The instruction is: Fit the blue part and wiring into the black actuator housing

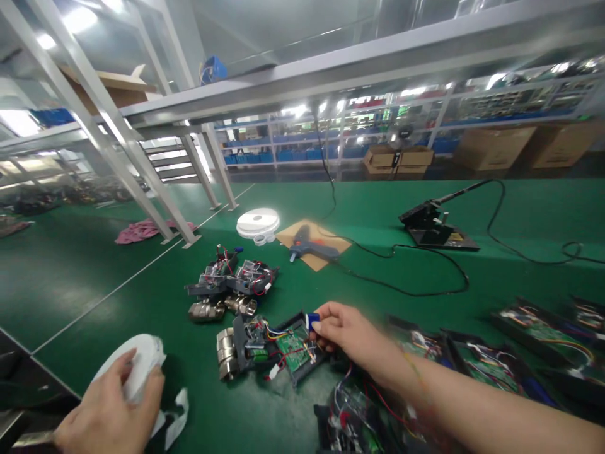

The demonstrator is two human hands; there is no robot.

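My right hand (350,334) pinches a small blue part (312,321) at the edge of an open black valve unit (269,350) with a green circuit board and coloured wires. That unit lies on the green table with a metal valve body at its left end. My left hand (111,413) rests at the near left edge, gripping a white roll of tape (137,366) with a loose white strip hanging beside it.
Two more valve units (229,287) lie behind. Several open units with boards (520,347) line the right side. A glue gun (312,249) lies on cardboard, white tape rolls (258,222) beside it, a soldering stand (432,227) with cables farther right. Frame legs (155,189) stand at left.
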